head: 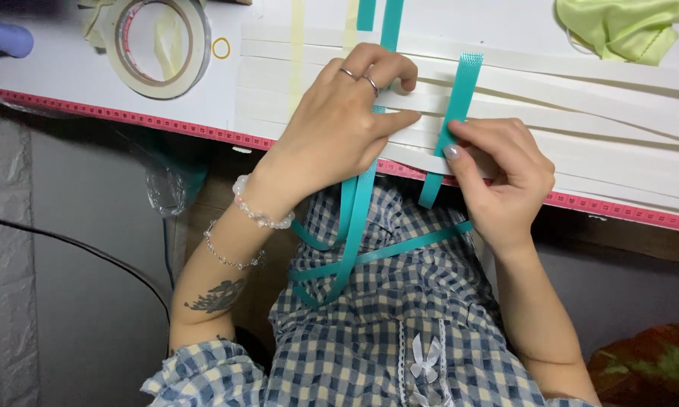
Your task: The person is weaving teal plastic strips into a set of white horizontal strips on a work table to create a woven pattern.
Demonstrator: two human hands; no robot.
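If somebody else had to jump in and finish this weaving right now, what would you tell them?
Left hand presses flat on the white strips, fingers on them beside a teal strip.
Right hand pinches the short teal strip that crosses the white strips at the table edge.
Done: two teal strips stand across the white ones; their long tails hang over the lap.
Left, as far as I can judge: the white strips to the right have no teal in them.
Tape roll lies up left.

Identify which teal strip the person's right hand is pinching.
The short teal strip with the mesh-textured top end, rightmost; the right hand pinches it. The others run under the left hand.
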